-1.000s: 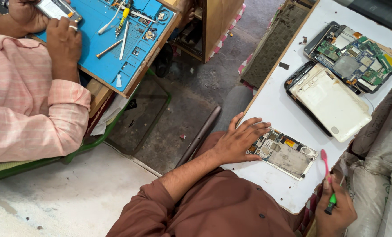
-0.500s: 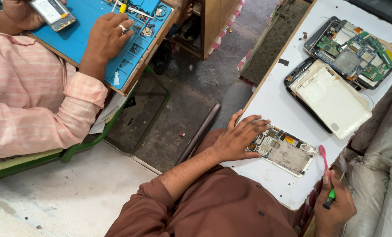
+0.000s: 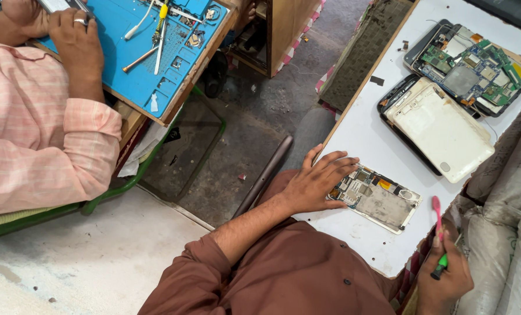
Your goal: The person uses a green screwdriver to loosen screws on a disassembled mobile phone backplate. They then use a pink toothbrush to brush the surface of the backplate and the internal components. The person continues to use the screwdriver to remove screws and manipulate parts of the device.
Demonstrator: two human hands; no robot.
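right hand [image 3: 444, 280]: clenched round a toothbrush [image 3: 438, 233], pink head up, green handle end showing below the fist; held past the table's near edge, just right of the opened device
left hand [image 3: 319, 182]: laid flat, fingers spread, nothing grasped; fingertips pressed on the left end of the opened device [image 3: 377, 198]
opened device: back removed, circuit board and metal shield exposed; lying flat on the white table [image 3: 365, 134], near its front edge
further up the table: a white back cover [image 3: 441, 131] resting on a dark frame; beyond it an opened tablet [image 3: 470, 67] with green board exposed
co-worker: pink sleeve [image 3: 44, 146]; hands on a blue work mat [image 3: 138, 52] with tools, well apart
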